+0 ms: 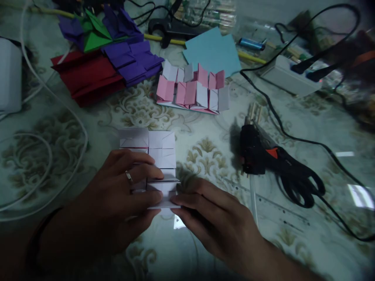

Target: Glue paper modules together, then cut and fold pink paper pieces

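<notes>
We have the white folded paper [162, 157] on the bench [202, 128] right in front of us, its longer axis seeming to run away from our body. Both hands touch it, so neither is nearer. Our left grip [117, 191] comes in from the left and covers much of that side, fingers bent across the top and thumb at the near edge, holding it. Our right grip [216, 214] is closed in a pinch on the near right corner, fingertips above and thumb below. From the right grip, then, the paper extends leftward and away; from the left grip, it lies under the fingers and beyond them. Past its far edge sits the pink-and-white folded paper [186, 93]; well to the right lies the glue gun [253, 150].
</notes>
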`<state>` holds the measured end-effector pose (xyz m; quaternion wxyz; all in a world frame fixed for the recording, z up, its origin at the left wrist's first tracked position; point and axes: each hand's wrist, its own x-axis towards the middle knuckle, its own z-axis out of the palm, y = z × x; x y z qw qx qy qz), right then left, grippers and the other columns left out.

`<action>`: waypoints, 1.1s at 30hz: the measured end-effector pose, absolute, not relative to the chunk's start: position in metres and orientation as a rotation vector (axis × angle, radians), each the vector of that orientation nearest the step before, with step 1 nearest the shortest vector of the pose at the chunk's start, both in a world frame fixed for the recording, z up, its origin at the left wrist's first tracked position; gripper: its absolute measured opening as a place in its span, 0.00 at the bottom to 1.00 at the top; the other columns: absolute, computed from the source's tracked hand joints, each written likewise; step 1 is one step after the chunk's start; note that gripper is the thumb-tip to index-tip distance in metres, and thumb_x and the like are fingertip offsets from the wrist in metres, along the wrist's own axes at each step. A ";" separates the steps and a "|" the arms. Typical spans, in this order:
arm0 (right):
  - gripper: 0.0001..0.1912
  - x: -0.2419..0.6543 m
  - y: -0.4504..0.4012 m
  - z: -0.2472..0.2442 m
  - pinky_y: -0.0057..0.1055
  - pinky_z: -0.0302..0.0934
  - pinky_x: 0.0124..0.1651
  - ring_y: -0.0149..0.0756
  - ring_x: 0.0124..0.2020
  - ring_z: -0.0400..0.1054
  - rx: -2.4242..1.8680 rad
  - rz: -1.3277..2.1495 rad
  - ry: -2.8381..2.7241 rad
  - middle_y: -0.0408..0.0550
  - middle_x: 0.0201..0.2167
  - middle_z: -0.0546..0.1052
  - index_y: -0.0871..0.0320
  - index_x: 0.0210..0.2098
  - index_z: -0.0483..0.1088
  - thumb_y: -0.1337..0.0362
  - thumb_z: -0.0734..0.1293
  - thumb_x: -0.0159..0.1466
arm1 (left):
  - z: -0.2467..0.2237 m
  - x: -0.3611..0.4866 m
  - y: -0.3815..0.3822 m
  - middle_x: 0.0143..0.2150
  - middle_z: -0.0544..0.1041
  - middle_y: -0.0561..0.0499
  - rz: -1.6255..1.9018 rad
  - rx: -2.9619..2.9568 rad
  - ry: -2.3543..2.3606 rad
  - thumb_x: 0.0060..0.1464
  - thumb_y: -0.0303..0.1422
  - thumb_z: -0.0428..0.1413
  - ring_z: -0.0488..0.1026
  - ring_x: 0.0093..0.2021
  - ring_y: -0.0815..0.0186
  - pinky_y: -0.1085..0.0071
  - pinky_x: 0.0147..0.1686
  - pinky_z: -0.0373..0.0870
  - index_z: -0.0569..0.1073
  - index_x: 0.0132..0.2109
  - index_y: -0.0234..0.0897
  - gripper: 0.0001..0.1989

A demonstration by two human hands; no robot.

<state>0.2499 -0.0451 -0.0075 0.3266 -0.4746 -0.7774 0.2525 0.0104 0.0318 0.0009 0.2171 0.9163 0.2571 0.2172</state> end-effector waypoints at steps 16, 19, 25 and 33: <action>0.03 0.250 -0.044 -0.008 0.32 0.72 0.38 0.36 0.34 0.75 -1.270 0.708 -2.009 0.50 0.35 0.79 0.62 0.44 0.78 0.69 0.70 0.72 | 0.001 0.011 0.032 0.52 0.82 0.52 0.614 2.547 0.711 0.61 0.28 0.63 0.73 0.60 0.54 0.49 0.61 0.65 0.77 0.42 0.45 0.05; 0.03 0.250 -0.043 -0.007 0.33 0.71 0.37 0.37 0.34 0.74 -1.264 0.722 -2.015 0.50 0.35 0.79 0.62 0.44 0.77 0.70 0.69 0.73 | -0.001 0.011 0.032 0.52 0.81 0.52 0.627 2.540 0.709 0.60 0.28 0.64 0.73 0.60 0.53 0.49 0.61 0.64 0.77 0.40 0.44 0.05; 0.06 0.251 -0.043 -0.010 0.32 0.70 0.38 0.37 0.36 0.74 -1.234 0.682 -2.026 0.49 0.37 0.79 0.61 0.49 0.75 0.70 0.70 0.72 | 0.005 0.012 0.032 0.52 0.80 0.49 0.637 2.471 0.708 0.62 0.31 0.64 0.72 0.59 0.54 0.50 0.61 0.64 0.76 0.41 0.42 0.03; 0.06 0.254 -0.042 -0.006 0.31 0.66 0.34 0.35 0.34 0.72 -1.119 0.558 -2.130 0.49 0.38 0.75 0.59 0.45 0.77 0.70 0.67 0.74 | 0.014 0.011 0.033 0.52 0.80 0.48 0.574 2.421 0.747 0.62 0.25 0.60 0.72 0.59 0.55 0.52 0.62 0.65 0.77 0.40 0.41 0.05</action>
